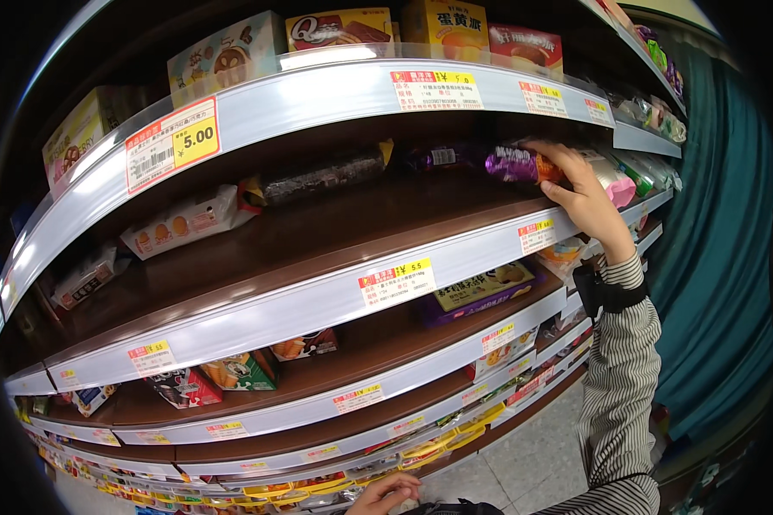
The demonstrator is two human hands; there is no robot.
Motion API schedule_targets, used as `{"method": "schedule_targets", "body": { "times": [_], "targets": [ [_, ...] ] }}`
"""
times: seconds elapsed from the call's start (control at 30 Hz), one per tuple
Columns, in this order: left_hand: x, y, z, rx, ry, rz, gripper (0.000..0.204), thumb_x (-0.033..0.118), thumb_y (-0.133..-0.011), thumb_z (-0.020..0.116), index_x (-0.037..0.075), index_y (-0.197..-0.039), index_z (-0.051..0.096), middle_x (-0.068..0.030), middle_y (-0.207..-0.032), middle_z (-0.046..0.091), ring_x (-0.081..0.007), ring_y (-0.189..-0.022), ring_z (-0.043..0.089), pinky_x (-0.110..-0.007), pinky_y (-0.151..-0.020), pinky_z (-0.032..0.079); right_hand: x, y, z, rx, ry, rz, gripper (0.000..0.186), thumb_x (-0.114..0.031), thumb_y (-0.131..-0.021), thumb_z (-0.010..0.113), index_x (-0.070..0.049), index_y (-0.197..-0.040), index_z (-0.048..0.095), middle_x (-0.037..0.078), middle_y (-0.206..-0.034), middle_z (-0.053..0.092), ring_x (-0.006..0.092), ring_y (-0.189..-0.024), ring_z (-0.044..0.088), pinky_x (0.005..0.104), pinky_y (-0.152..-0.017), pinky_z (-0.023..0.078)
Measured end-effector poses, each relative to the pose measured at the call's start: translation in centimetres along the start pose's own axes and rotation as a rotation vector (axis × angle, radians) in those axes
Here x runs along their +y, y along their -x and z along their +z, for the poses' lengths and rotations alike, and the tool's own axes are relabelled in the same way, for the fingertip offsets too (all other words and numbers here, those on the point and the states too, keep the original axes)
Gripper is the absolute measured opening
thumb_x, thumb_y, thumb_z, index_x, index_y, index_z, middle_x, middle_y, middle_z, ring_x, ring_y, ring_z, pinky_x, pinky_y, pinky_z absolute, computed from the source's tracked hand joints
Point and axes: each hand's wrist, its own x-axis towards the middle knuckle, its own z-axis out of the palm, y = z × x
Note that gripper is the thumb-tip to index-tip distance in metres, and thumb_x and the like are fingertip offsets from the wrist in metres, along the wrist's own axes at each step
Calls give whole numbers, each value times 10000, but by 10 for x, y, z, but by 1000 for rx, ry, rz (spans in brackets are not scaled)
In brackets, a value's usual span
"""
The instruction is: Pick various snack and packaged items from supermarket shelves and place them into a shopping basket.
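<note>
My right hand (582, 193) reaches onto the brown shelf at the right, its fingers closed round the orange end of a purple snack pack (513, 164). Behind that pack lies another dark purple pack (442, 158), partly in shadow. Further left on the same shelf rest a long dark biscuit pack (325, 175) with yellow ends and a white pack (183, 225) with round biscuit pictures. Low at the bottom edge is my left hand (386, 495), partly cut off, its fingers loosely bent and apart from the thumb, with nothing visible in it.
Snack boxes (339, 31) stand on the shelf above behind a clear lip. A price-tagged shelf edge (318, 303) runs below my right hand. Lower shelves carry a purple box (481, 290) and several biscuit boxes. A teal curtain (721, 257) hangs at the right above grey floor tiles (524, 455).
</note>
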Motion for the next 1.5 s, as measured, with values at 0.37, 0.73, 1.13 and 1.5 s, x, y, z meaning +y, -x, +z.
{"method": "schedule_targets", "body": {
  "times": [0.37, 0.73, 1.13, 1.5],
  "targets": [
    [-16, 4, 15, 90, 1, 49, 196, 108, -937, 513, -7, -1094, 538, -62, -912, 594, -136, -880, 571, -264, -783, 475, -2, 16, 6, 92, -34, 17, 323, -200, -865, 480, -41, -1125, 585, 132, -1088, 557, 284, -1100, 466, 369, -1021, 277],
    [-33, 21, 47, 243, 115, 10, 151, 92, -923, 527, 16, -1054, 533, -40, -888, 551, -128, -851, 530, -251, -772, 440, -115, 148, 29, -278, -544, 1, 183, -116, -816, 612, -35, -978, 639, 106, -972, 633, 270, -864, 612, 355, -789, 479],
    [-22, 38, 71, 171, 131, 90, 119, 77, -914, 540, 11, -1011, 558, -54, -963, 584, -135, -905, 550, -264, -800, 441, -214, 307, 112, -766, -1509, 833, 179, -30, -850, 585, -26, -1027, 560, 25, -923, 549, 85, -830, 548, 230, -702, 464],
    [-30, 140, 29, 45, 188, 44, 386, 4, -915, 492, -78, -1280, 401, -171, -1269, 483, -244, -1238, 440, -384, -1073, 316, -330, 326, 154, -592, -1623, 1058, 125, -78, -911, 497, -31, -795, 491, -28, -755, 440, 35, -711, 406, 188, -614, 334]
  ]
}}
